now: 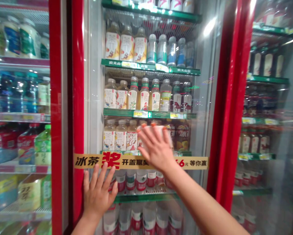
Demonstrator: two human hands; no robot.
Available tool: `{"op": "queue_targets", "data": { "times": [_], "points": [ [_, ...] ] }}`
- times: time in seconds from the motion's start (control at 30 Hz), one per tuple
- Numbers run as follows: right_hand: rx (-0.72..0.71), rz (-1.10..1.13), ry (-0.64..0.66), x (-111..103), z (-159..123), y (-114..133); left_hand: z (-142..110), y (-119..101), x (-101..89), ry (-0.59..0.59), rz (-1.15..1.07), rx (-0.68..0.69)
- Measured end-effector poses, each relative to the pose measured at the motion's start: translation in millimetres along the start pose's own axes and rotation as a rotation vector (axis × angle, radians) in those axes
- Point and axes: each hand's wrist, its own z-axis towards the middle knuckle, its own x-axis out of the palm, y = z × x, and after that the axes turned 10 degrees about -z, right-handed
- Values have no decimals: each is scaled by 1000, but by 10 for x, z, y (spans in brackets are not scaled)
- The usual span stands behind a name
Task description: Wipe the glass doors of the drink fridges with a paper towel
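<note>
A glass refrigerator door (210, 107) with a red frame stands in front of me. My left hand (99, 187) lies spread against the left side of the door, its fingertips at a gold sticker strip (136, 162) with Chinese lettering. Higher up and right of centre, my right hand (156, 147) has its fingers stretched out, holding a white cloth (170, 138) flat against the glass. Most of the cloth is hidden under the palm and fingers. Its orange-tipped fingers are slightly blurred.
Behind the glass, several shelves carry bottled drinks (145, 94), with green price rails (161, 113) along their edges. An open-looking cooler section with bottles (26, 143) is on the left, past a red post (78, 81). Another glass-fronted drinks fridge (259, 120) stands on the right.
</note>
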Motion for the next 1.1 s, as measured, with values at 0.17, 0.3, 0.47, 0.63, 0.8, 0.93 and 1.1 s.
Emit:
{"op": "queue_targets", "data": {
  "times": [0.17,0.3,0.47,0.63,0.8,0.93,1.1],
  "points": [
    [659,-37,-66,52,79,-577,52,-71,-6,-10,11,-17],
    [5,66,-106,92,4,377,58,-22,-29,4,67,57],
    [-61,81,-75,42,196,278,22,-16,-96,33,37,24],
    [423,47,-108,57,431,4,287,-288,-248,-38,-131,-146],
    [75,307,-77,194,124,1094,898,-630,-179,-207,-414,-113],
    [70,455,-99,170,-101,1162,1132,-639,45,15,-412,28],
    [64,477,-171,-112,-525,143,914,-253,-36,244,-79,176]
  ]
}}
